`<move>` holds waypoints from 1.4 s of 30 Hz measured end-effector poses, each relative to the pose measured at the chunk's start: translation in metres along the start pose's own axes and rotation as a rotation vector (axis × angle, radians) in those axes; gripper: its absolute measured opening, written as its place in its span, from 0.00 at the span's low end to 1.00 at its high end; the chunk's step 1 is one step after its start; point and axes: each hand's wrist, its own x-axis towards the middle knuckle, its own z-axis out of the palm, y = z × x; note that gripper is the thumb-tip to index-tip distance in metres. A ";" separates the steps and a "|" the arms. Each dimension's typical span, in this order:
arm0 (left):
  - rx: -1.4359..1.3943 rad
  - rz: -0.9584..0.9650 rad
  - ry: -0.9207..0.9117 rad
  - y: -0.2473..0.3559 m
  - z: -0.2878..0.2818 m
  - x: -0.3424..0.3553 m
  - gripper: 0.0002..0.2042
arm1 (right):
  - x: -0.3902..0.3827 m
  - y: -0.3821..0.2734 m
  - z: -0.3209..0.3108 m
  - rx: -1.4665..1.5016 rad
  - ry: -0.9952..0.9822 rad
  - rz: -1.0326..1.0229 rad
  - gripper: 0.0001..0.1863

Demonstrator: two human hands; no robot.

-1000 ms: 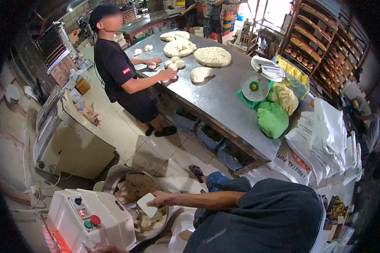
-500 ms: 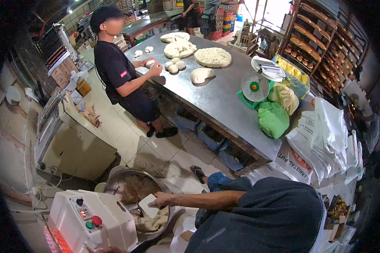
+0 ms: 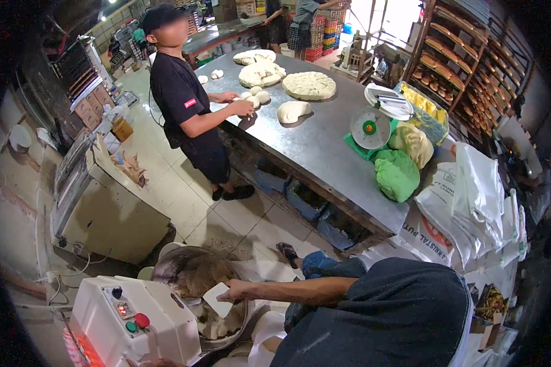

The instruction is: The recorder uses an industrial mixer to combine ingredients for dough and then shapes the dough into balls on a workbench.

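My right hand (image 3: 234, 290) grips a flat white dough scraper (image 3: 217, 300), held over the metal mixer bowl (image 3: 246, 318). Pale dough (image 3: 217, 324) lies in the bowl's near part, below the scraper. Only a sliver of my left hand (image 3: 158, 362) shows at the lower edge, beside the white mixer housing (image 3: 147, 315); its fingers are hidden. The housing carries a red button (image 3: 142, 320), a green button (image 3: 131, 327) and a dark knob.
Across the steel table (image 3: 324, 147), a co-worker (image 3: 183, 104) handles dough balls (image 3: 257, 96). Larger dough masses (image 3: 309, 85) lie there too, with a dial scale (image 3: 370, 128) and a green bundle (image 3: 396, 175). White sacks (image 3: 453, 208) stand at right; bread racks (image 3: 444, 55) rise behind.
The dough in the bowl has shifted in shape. My scraper hand has hardly moved. The co-worker has leaned right and brought a dough ball over to the others on the table.
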 end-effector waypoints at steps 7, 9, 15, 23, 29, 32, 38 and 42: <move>-0.094 -0.123 0.064 -0.044 -0.031 -0.022 0.22 | -0.014 -0.002 0.009 0.029 0.080 0.005 0.23; -0.133 -0.150 0.074 -0.041 -0.020 -0.022 0.20 | -0.014 0.003 0.005 -0.070 0.130 0.001 0.24; 0.911 -0.762 -0.217 0.070 0.064 0.061 0.23 | -0.015 0.011 -0.011 -0.024 0.068 -0.042 0.20; 0.219 0.124 -0.148 0.023 0.057 0.003 0.27 | -0.002 0.009 -0.023 0.231 0.147 0.010 0.20; 0.155 0.119 -0.160 0.012 0.078 -0.003 0.26 | -0.016 -0.015 -0.017 0.229 0.248 -0.110 0.17; 0.158 0.121 -0.154 -0.011 0.070 -0.012 0.26 | -0.038 -0.039 -0.010 0.255 0.328 -0.148 0.16; 0.145 0.119 -0.152 -0.006 0.084 -0.012 0.25 | -0.021 -0.035 -0.017 0.113 0.243 0.046 0.16; 0.158 0.112 -0.158 -0.003 0.080 -0.013 0.25 | -0.035 -0.034 -0.018 0.330 0.180 -0.183 0.15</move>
